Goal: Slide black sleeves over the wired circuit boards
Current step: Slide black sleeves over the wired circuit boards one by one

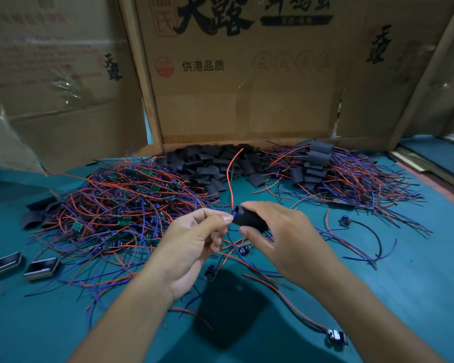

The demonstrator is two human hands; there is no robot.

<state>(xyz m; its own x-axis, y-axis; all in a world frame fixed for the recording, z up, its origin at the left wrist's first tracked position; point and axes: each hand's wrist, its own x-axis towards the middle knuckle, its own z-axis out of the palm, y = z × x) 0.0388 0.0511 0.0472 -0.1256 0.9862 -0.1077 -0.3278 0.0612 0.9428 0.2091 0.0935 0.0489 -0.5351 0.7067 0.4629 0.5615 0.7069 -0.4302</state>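
- Black sleeve (249,220) is held above the teal table (378,289), pinched between the thumb and fingers of the right hand (281,238).
- Left hand (194,239) pinches the wired circuit board (233,209) at the sleeve's mouth; only a blue part shows, and a red wire (230,176) rises from it.
- To seat it well, the sleeve's mouth probably needs squeezing open while the board goes in straight, wires trailing out of the open end.
- Unsleeved boards (121,213) lie tangled at left, loose sleeves (207,166) at the back, sleeved ones (317,163) at right.
- Cardboard (247,74) behind reads "供港品质", with large brush characters above, partly cropped.
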